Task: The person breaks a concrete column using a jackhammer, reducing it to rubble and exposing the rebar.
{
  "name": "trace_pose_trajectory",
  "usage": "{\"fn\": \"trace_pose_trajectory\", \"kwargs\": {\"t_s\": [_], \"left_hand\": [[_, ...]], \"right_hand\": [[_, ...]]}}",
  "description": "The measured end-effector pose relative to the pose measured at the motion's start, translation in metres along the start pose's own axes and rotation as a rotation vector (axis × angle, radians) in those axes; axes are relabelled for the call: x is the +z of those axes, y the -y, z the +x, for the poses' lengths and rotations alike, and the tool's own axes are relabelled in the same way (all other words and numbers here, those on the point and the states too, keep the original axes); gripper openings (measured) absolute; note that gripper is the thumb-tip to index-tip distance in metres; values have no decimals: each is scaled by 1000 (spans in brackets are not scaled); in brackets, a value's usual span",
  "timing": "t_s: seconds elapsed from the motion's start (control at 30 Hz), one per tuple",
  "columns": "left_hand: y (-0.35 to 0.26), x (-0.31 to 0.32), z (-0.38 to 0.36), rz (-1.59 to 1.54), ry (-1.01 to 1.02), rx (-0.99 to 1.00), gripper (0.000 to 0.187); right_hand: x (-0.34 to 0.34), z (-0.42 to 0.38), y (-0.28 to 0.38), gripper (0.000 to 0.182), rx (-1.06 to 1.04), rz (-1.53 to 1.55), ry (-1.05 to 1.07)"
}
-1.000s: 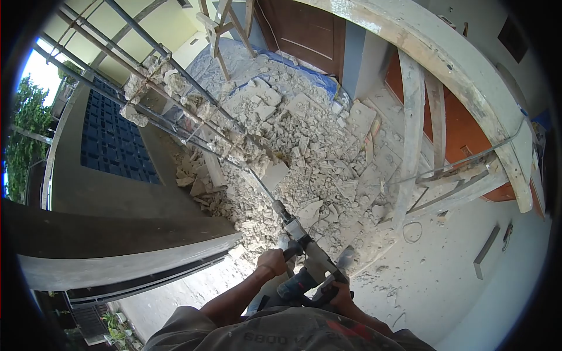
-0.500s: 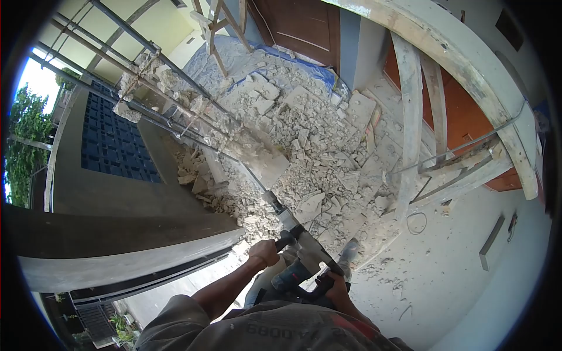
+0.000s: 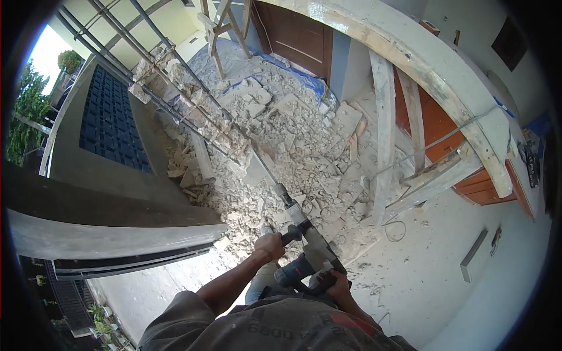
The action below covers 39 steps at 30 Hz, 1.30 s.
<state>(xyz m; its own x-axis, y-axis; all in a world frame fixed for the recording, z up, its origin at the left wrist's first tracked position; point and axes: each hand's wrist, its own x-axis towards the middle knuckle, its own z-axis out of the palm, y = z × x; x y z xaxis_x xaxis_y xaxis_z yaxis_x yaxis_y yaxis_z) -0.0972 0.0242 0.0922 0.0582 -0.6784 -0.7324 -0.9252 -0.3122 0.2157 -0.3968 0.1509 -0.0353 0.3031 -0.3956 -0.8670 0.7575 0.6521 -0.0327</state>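
A demolition hammer slants up and left across the middle of the view. My left hand is closed round its black side handle. Near my body, my right hand is wrapped round the rear grip; part of its fingers is hidden. The long chisel points at a broken concrete beam, its tip at or close to the crumbled end; contact is hard to tell. Bare steel bars run out of the beam toward the upper left, with lumps of concrete clinging to them.
Rubble covers the ground ahead, partly over a blue tarp. Wooden props stand under a curved concrete edge at the right. A low wall ledge juts in from the left. A brown door is at the back.
The camera view has shifted, and the hammer now appears slightly lower and to the right. Its chisel has moved to another spot along the beam's broken end. Both hands keep their hold.
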Motion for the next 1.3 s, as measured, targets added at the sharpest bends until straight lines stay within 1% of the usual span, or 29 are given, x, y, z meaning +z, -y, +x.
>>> {"fn": "trace_pose_trajectory", "kwargs": {"t_s": [0.07,0.1,0.13,0.2,0.23,0.3,0.33,0.4,0.47,0.53,0.57,0.6,0.67,0.7,0.83,0.87,0.9,0.93,1.0,1.07,1.13,1.2,1.3], "left_hand": [[2,-1,10,-4,-72,29,33],[1,-6,13,-18,-60,12,33],[2,-10,14,-12,-72,20,33],[6,-17,17,-24,-50,-5,34],[10,-21,18,-3,-58,9,34],[8,-25,20,-17,-69,3,34],[7,-26,22,-30,-67,-4,34],[-1,-30,20,-61,-56,-18,34],[-6,-31,18,-107,-46,-32,35],[-12,-28,13,-112,-35,-17,34],[-16,-28,7,-136,-52,-25,33],[-18,-27,5,-156,-70,-37,32],[-20,-24,7,-147,-41,-55,31],[-19,-23,11,-158,-48,-55,32],[-15,-29,37,-120,-37,-48,35],[-13,-30,42,-97,-39,-36,35],[-12,-30,45,-113,-43,-41,39],[-9,-31,47,-127,-42,-51,43],[-9,-28,50,-146,-59,-32,40],[-6,-23,55,-147,-112,-3,39],[-3,-22,59,-129,-113,13,39],[-1,-23,65,-124,-124,33,39],[-2,-30,69,-131,-198,46,39]], "right_hand": [[-2,13,5,18,-11,74,28],[2,16,10,17,24,80,74],[5,17,13,17,15,83,86],[15,20,18,19,-128,-208,222],[23,22,24,19,-136,-213,231],[40,24,31,14,8,-110,62],[53,13,35,14,7,-113,65],[75,-12,46,18,-183,-445,162],[61,-1,55,17,-176,-497,136],[61,-10,60,17,-199,-542,157],[64,-17,67,17,-151,-460,122],[67,-13,72,17,-136,-457,109],[58,-4,76,17,17,-158,-54],[57,1,77,15,51,-103,-91],[48,34,81,14,90,-17,-91],[48,42,84,14,81,-26,-75],[51,49,86,14,70,-34,-61],[57,47,88,14,59,-46,1],[62,48,95,14,65,-92,-25],[58,52,103,12,129,-64,64],[64,56,103,13,146,-92,-48],[57,70,103,11,148,-94,-12],[64,75,104,12,155,-105,-23]]}}
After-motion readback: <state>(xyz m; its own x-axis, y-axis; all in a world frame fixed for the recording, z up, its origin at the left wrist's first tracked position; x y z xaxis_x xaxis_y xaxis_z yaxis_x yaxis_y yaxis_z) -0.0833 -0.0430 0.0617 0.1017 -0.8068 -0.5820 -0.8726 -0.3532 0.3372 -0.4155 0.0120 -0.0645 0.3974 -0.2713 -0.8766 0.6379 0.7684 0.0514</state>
